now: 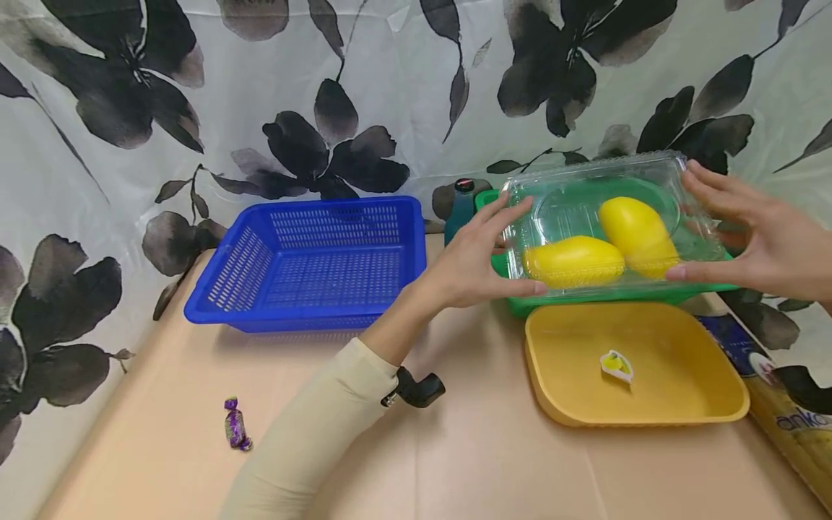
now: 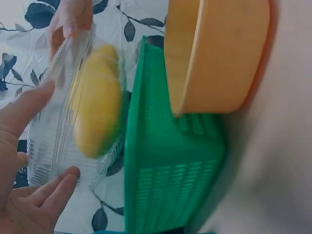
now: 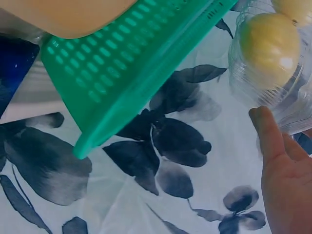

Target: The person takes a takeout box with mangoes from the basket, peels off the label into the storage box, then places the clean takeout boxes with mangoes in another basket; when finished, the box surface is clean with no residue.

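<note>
Both hands hold a clear plastic container (image 1: 552, 217) between them, tilted, with two yellow mangoes (image 1: 575, 261) inside. My left hand (image 1: 471, 263) grips its left end, thumb at the near edge and fingers on the far side. At the opposite end my right hand (image 1: 760, 224) grips it the same way. Beneath and behind it is a green basket (image 1: 650, 293); in the left wrist view the container stands apart from the basket's rim (image 2: 132, 146). The right wrist view shows the right fingers (image 3: 270, 129) against the container's end.
A blue basket (image 1: 325, 282) stands left of the hands. In front of the green basket sits a yellow tub (image 1: 676, 339) holding a small white-and-yellow item (image 1: 616, 366). A purple wrapped candy (image 1: 237, 424) lies front left. There are a teal bottle (image 1: 459, 209) and a blue-and-yellow packet (image 1: 786, 412).
</note>
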Tool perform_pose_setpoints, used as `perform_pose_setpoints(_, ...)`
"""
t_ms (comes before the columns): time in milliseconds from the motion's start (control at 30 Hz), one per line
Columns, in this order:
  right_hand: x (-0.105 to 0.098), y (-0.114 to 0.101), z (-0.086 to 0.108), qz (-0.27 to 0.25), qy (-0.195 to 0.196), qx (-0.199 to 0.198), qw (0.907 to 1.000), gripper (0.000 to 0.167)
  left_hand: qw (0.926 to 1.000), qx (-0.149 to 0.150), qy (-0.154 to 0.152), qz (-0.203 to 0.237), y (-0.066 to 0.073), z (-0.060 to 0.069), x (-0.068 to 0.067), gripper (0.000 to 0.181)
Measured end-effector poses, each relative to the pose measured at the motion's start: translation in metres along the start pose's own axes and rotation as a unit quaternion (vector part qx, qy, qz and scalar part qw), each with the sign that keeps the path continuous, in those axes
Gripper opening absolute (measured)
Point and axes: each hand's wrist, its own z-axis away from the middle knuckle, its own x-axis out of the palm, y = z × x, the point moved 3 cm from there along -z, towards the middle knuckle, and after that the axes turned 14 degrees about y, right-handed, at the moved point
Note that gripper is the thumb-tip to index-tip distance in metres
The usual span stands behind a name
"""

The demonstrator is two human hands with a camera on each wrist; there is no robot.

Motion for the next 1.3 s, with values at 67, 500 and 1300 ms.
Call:
perform_pose_setpoints(67, 0.001, 0.005, -0.001, -0.002, 0.0, 0.008, 1.0, 0.116, 1.0, -0.007, -0.005, 0.004, -0.001, -0.001, 0.004, 0.106)
perform_pose_setpoints(500, 0.02, 0.041, -0.012, -0.008, -0.029, 0.022, 0.9993, 0.108, 0.9974, -0.023, -0.026, -0.063, -0.021, -0.02, 0.021, 0.092)
perform_pose_setpoints(1300, 0.064, 0.075, -0.033, -0.02, -0.198, 0.077, 0.977, 0.08, 0.9855, -0.061, -0.063, -0.145, -0.048, -0.029, 0.046, 0.076)
